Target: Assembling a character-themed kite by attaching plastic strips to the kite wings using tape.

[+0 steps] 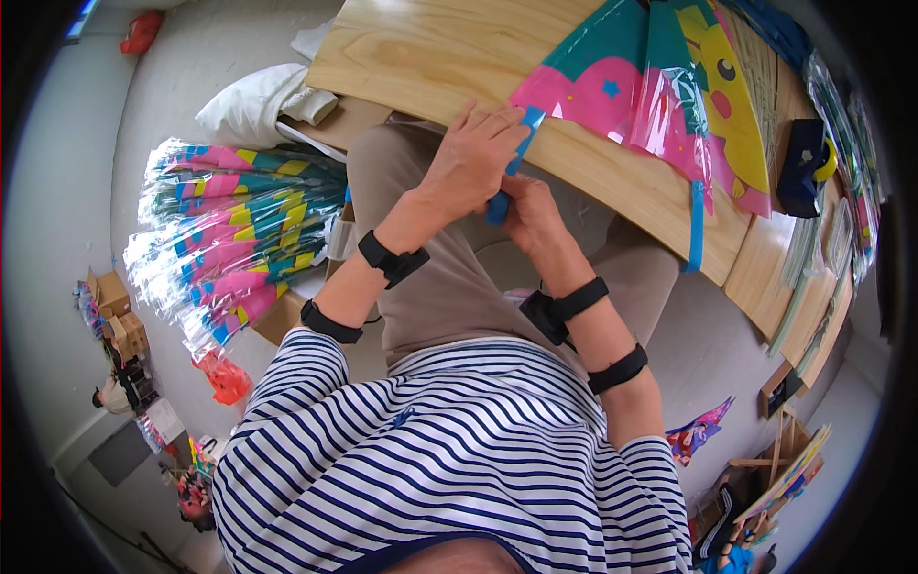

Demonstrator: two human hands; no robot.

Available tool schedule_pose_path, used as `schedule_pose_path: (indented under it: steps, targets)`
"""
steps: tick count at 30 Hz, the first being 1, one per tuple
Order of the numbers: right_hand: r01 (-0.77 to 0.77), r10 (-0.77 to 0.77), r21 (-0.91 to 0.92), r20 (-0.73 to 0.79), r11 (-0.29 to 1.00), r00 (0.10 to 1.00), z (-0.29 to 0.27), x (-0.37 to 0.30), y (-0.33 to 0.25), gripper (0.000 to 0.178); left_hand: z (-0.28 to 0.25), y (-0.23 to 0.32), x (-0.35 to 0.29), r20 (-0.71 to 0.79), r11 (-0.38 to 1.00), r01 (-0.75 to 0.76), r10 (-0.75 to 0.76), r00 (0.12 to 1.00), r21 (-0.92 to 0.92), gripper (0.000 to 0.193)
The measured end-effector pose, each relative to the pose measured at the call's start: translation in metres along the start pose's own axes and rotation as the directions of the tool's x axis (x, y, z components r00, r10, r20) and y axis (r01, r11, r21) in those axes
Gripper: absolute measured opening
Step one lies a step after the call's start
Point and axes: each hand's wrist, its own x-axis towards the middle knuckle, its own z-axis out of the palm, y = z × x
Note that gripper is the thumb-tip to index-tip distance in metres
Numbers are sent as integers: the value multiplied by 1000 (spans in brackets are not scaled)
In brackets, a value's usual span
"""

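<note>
A blue strip [528, 136] runs slantwise at the table's near edge, above my lap. My left hand [467, 165] grips it from above, with its fingers laid across the strip and its thumb hidden. Lower down, my right hand [533, 212] pinches the strip between bent fingers, close to my left hand. Just beyond lies a glossy plastic kite-like sheet [598, 88] in green, pink and yellow with a cartoon face. The strip's upper end meets its left corner; whether they are joined I cannot tell. Another blue strip [696, 230] hangs from the sheet's right side over the table edge.
The wooden table [411, 48] spans the far side. A dark tape dispenser [801, 170] stands at its right, near thin rods [798, 258]. At my left lies a stack of wrapped colourful sheets [244, 230], below a white cloth bundle [251, 103]. Other people sit in the lower corners.
</note>
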Motion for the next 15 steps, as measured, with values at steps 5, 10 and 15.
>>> schedule_pose_path:
  steps: [5, 10, 15]
  targets:
    - [97, -109, -273, -29, 957, 994, 22, -36, -19, 20, -27, 14, -7, -141, 961, 196, -225, 964, -193, 32]
    - [331, -722, -921, 370, -205, 584, 19, -43, -7, 11, -35, 39, -20, 102, 685, 513, -546, 832, -518, 29]
    - [229, -710, -856, 513, -463, 483, 22, -48, -9, 18, -21, 39, -31, 174, 357, 500, -650, 739, -789, 22]
